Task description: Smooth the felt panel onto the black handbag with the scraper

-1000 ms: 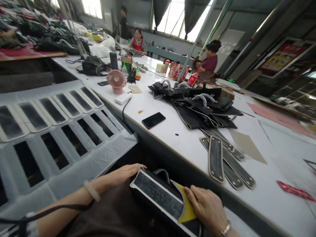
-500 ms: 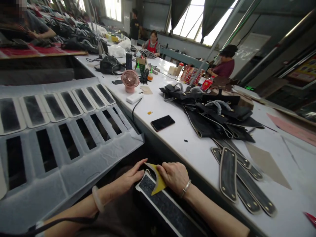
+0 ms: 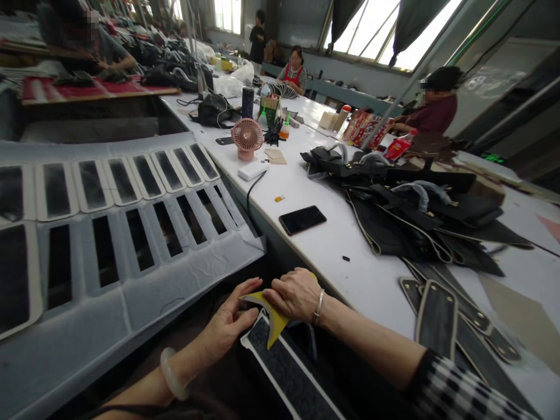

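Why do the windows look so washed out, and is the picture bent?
Head view: the windows are blown out by daylight; the white table edge and distant poles lean, suggesting wide-angle distortion; the left hand, right hand and yellow piece stay fairly sharp.

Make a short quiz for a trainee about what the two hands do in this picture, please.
1. True or false: the right hand grips the yellow piece.
2. The left hand rests at which end of the black strip: A) far end, B) near end?
3. Which dark flat device lies on the white table closest to the hands?

Key: 1 true. 2 A. 3 the phone.
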Action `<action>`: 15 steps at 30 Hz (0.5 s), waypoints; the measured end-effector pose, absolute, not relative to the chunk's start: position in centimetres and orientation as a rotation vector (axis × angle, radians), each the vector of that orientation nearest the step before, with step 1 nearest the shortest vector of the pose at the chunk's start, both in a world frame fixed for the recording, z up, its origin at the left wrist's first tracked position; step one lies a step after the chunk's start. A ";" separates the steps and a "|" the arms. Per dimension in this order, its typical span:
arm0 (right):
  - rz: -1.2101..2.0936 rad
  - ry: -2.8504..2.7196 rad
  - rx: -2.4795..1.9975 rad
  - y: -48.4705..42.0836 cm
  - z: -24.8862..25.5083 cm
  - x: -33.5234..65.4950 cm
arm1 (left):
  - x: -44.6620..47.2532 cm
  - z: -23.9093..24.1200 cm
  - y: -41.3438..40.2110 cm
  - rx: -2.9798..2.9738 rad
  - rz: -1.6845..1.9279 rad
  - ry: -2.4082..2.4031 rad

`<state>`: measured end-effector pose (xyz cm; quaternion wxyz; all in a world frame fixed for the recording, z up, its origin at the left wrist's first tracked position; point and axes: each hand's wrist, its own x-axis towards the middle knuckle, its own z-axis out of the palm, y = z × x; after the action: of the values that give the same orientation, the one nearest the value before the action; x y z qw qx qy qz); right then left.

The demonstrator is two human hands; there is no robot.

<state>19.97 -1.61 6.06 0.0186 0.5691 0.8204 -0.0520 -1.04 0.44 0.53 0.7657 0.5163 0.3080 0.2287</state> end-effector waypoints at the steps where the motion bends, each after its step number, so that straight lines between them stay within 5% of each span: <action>1: -0.167 2.560 1.750 -1.5 6.0 20.0 | -1.1 0.7 0.4 1.126 0.485 0.685; 15: -0.040 2.626 1.672 -2.9 5.3 20.4 | -1.1 1.7 0.4 1.568 0.438 0.746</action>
<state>20.38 -2.94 5.28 0.0140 0.5369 0.8434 -0.0127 -1.15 0.43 1.71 0.6253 0.6832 0.3252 0.1911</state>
